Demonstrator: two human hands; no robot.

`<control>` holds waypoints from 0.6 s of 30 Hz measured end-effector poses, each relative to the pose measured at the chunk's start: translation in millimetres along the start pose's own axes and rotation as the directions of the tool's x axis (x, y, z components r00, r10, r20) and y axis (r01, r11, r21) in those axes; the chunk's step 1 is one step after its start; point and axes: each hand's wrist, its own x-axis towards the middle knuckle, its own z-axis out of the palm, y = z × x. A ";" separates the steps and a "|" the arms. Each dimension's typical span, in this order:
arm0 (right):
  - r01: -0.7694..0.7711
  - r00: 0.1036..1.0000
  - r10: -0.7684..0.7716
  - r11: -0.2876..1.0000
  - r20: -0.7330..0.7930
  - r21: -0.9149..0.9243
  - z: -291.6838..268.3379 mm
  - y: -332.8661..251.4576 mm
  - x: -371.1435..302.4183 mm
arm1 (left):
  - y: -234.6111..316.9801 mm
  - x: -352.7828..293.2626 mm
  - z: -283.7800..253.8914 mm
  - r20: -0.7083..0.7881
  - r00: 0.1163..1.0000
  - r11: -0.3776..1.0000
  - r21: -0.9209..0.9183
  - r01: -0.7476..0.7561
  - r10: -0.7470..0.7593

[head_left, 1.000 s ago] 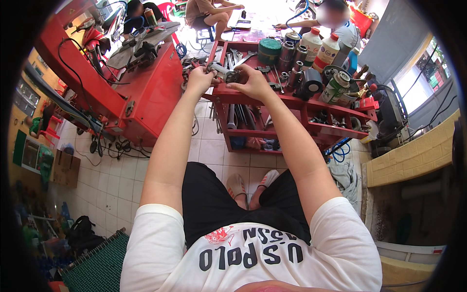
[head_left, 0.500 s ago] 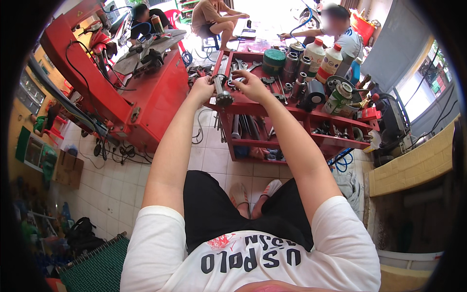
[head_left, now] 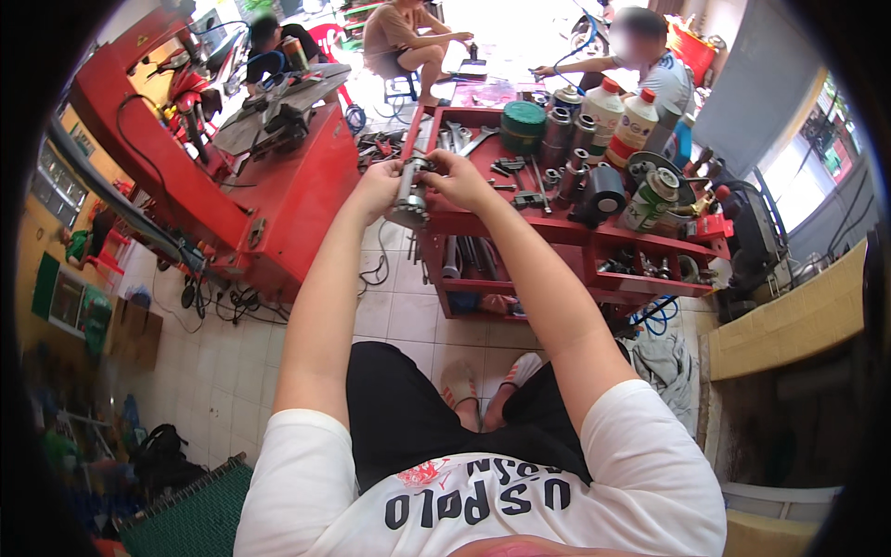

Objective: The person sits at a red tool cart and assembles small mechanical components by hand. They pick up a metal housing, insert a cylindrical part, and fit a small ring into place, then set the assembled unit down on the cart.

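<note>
My left hand (head_left: 379, 187) is closed around a metal shaft part (head_left: 411, 193), a grey piece with a round flange at its lower end. The fingers of my right hand (head_left: 458, 180) pinch the same part near its upper end. Both hands hold it above the left edge of a red tool cart (head_left: 548, 226). Just beyond my right hand, an open-end wrench (head_left: 478, 140) lies on the cart top. What my fingertips cover on the part is hidden.
Farther right on the cart are a green tin (head_left: 523, 126), several metal cylinders, bottles (head_left: 637, 121) with red caps and a spray can (head_left: 652, 198). A red machine (head_left: 311, 186) stands left. Several people sit beyond; cables (head_left: 249, 302) lie on the floor.
My right hand has come in from apart, and its fingers have closed on the shaft part. The part has shifted slightly left and down in view.
</note>
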 end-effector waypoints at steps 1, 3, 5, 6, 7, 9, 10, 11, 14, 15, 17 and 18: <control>0.025 1.000 -0.025 0.999 0.004 -0.022 -0.4 2.0 0.7 | 1.3 0.3 1.7 -0.001 1.000 1.000 0.025 0.015 -0.015; -0.027 0.998 0.025 0.999 0.050 0.045 10.5 -5.4 2.5 | 5.1 -7.1 -6.1 -0.015 0.999 0.998 0.040 0.052 -0.051; -0.054 0.998 0.046 0.986 0.052 0.160 7.5 -14.7 -1.9 | 5.9 -6.5 -3.9 0.054 0.999 1.000 0.029 -0.004 0.002; -0.068 0.997 0.060 0.976 0.043 0.206 -0.6 -12.2 -3.9 | 6.5 -0.7 0.6 0.103 0.994 0.999 0.019 -0.035 0.033; -0.110 0.992 0.092 0.963 0.081 0.245 -0.9 -6.4 0.3 | 7.9 0.8 -0.9 0.104 0.994 0.999 0.050 -0.023 0.017; -0.085 0.995 0.070 0.966 0.069 0.243 1.2 -2.8 0.8 | 7.4 1.0 -4.7 0.080 0.997 1.000 0.005 0.016 -0.017; -0.072 0.996 0.058 0.968 0.063 0.242 2.3 -1.3 1.9 | 6.4 0.3 -6.0 0.069 0.997 0.999 -0.016 0.036 -0.035; -0.072 0.996 0.050 0.952 0.080 0.299 4.6 0.7 2.7 | 11.3 -5.8 -5.5 0.052 0.997 0.998 -0.021 0.065 -0.064; -0.124 0.991 0.112 0.971 0.070 0.205 -3.9 4.1 2.9 | 19.5 -17.7 2.2 0.034 0.998 0.972 -0.227 0.059 -0.053; -0.134 0.991 0.128 0.962 0.042 0.236 -2.3 3.6 3.4 | 13.7 -12.1 -5.2 0.103 0.993 0.953 -0.291 0.082 -0.054; -0.140 0.990 0.129 0.955 0.060 0.261 -0.6 3.1 4.0 | 15.0 -14.2 -15.6 0.189 0.979 0.936 -0.322 0.141 -0.082; -0.146 0.989 0.132 0.952 0.068 0.271 -0.7 3.1 3.3 | 15.3 -16.3 -16.7 0.235 0.967 0.925 -0.338 0.172 -0.094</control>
